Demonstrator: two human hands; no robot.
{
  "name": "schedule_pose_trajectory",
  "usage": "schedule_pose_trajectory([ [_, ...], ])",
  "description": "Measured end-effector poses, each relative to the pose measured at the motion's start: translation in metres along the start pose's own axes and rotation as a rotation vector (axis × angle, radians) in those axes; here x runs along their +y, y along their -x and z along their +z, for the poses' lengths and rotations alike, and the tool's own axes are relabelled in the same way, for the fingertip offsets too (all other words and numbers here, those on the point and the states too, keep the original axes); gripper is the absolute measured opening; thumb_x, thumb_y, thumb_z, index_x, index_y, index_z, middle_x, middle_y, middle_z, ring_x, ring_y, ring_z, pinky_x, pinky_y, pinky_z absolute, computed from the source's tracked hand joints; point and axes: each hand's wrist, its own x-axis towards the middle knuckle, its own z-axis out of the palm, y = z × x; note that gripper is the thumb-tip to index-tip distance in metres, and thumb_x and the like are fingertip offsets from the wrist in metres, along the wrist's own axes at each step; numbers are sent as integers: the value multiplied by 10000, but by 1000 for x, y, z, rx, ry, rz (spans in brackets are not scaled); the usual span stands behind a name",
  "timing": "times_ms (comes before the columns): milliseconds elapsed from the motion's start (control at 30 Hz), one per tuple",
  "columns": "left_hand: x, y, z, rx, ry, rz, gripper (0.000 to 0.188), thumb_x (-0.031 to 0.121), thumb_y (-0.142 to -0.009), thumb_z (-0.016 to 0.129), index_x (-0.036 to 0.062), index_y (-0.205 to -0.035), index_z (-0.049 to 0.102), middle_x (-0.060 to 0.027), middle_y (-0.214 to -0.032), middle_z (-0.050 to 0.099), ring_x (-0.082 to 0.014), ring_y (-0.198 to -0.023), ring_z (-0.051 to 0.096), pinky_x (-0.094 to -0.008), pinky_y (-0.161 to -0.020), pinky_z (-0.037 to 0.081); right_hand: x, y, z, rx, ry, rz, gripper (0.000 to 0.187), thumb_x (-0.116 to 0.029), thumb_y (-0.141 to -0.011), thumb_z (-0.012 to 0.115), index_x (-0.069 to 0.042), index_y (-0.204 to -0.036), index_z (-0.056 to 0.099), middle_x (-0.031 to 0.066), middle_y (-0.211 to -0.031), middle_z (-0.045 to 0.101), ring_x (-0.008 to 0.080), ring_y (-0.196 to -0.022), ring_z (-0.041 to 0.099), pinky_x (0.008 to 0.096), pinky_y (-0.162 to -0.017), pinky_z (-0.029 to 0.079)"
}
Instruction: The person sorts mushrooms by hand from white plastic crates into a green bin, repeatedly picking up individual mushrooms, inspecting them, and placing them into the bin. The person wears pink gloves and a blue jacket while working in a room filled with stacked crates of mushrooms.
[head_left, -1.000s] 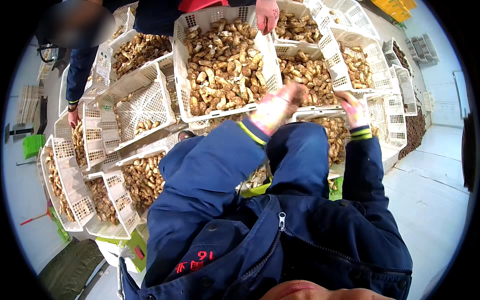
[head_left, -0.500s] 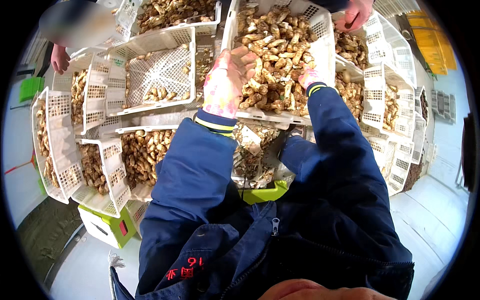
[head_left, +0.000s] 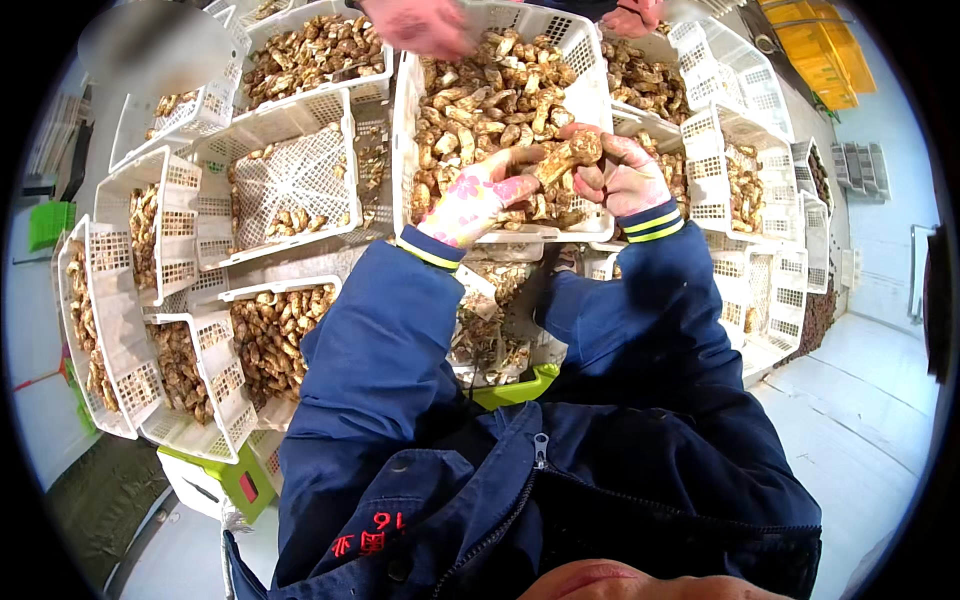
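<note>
A thick, brown-capped mushroom with a pale brown stem is held between my two hands over the near part of a white plastic crate. My left hand, in a pink-patterned covering that leaves the fingers bare, pinches the stem end. The cap end is gripped by the fingers of my right hand. Beneath both hands, loose mushrooms of the same kind fill the crate. Another person's hand, smeared by motion, reaches over its far left corner. A second hand shows beyond the far right corner.
To the left, a white crate holds a few mushrooms, with fuller crates around it. More mushroom crates stand to the right. Below my hands, a green-rimmed bin contains scraps. Yellow crates are at the far right.
My hands have come together, and a mushroom is now gripped between them. My left hand moved right and nearer to me. The other person's hand has come in over the crate. The view has shifted.
</note>
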Motion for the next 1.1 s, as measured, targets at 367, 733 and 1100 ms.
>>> schedule_pose_trajectory([
  [367, -20, -4, 12, 320, -237, 71, 397, 90, -770, 676, -42, -1116, 534, -86, -899, 631, -137, -782, 599, -250, -702, 480, 24, -14, 7, 486, 697, -327, 307, -240, -900, 521, -62, -1142, 582, 55, -1076, 605, 132, -924, 577, 274, -766, 480],
  [733, -17, -4, 20, 63, 91, -223, 373, 163, -862, 608, -28, -1167, 512, -68, -955, 610, -125, -840, 594, -240, -708, 482, 18, -10, 4, 137, 1050, -357, 372, -192, -853, 561, -4, -1174, 549, 94, -1108, 606, 171, -1035, 553, 300, -923, 403],
  [1100, -10, 4, 17, -35, 604, -183, 387, 164, -915, 514, -38, -1235, 435, -153, -1027, 608, -246, -932, 613, -396, -829, 521, 12, -15, -22, 294, 653, -232, 411, -277, -930, 441, 1, -1225, 506, 96, -1152, 573, 131, -1037, 526, 272, -902, 391],
])
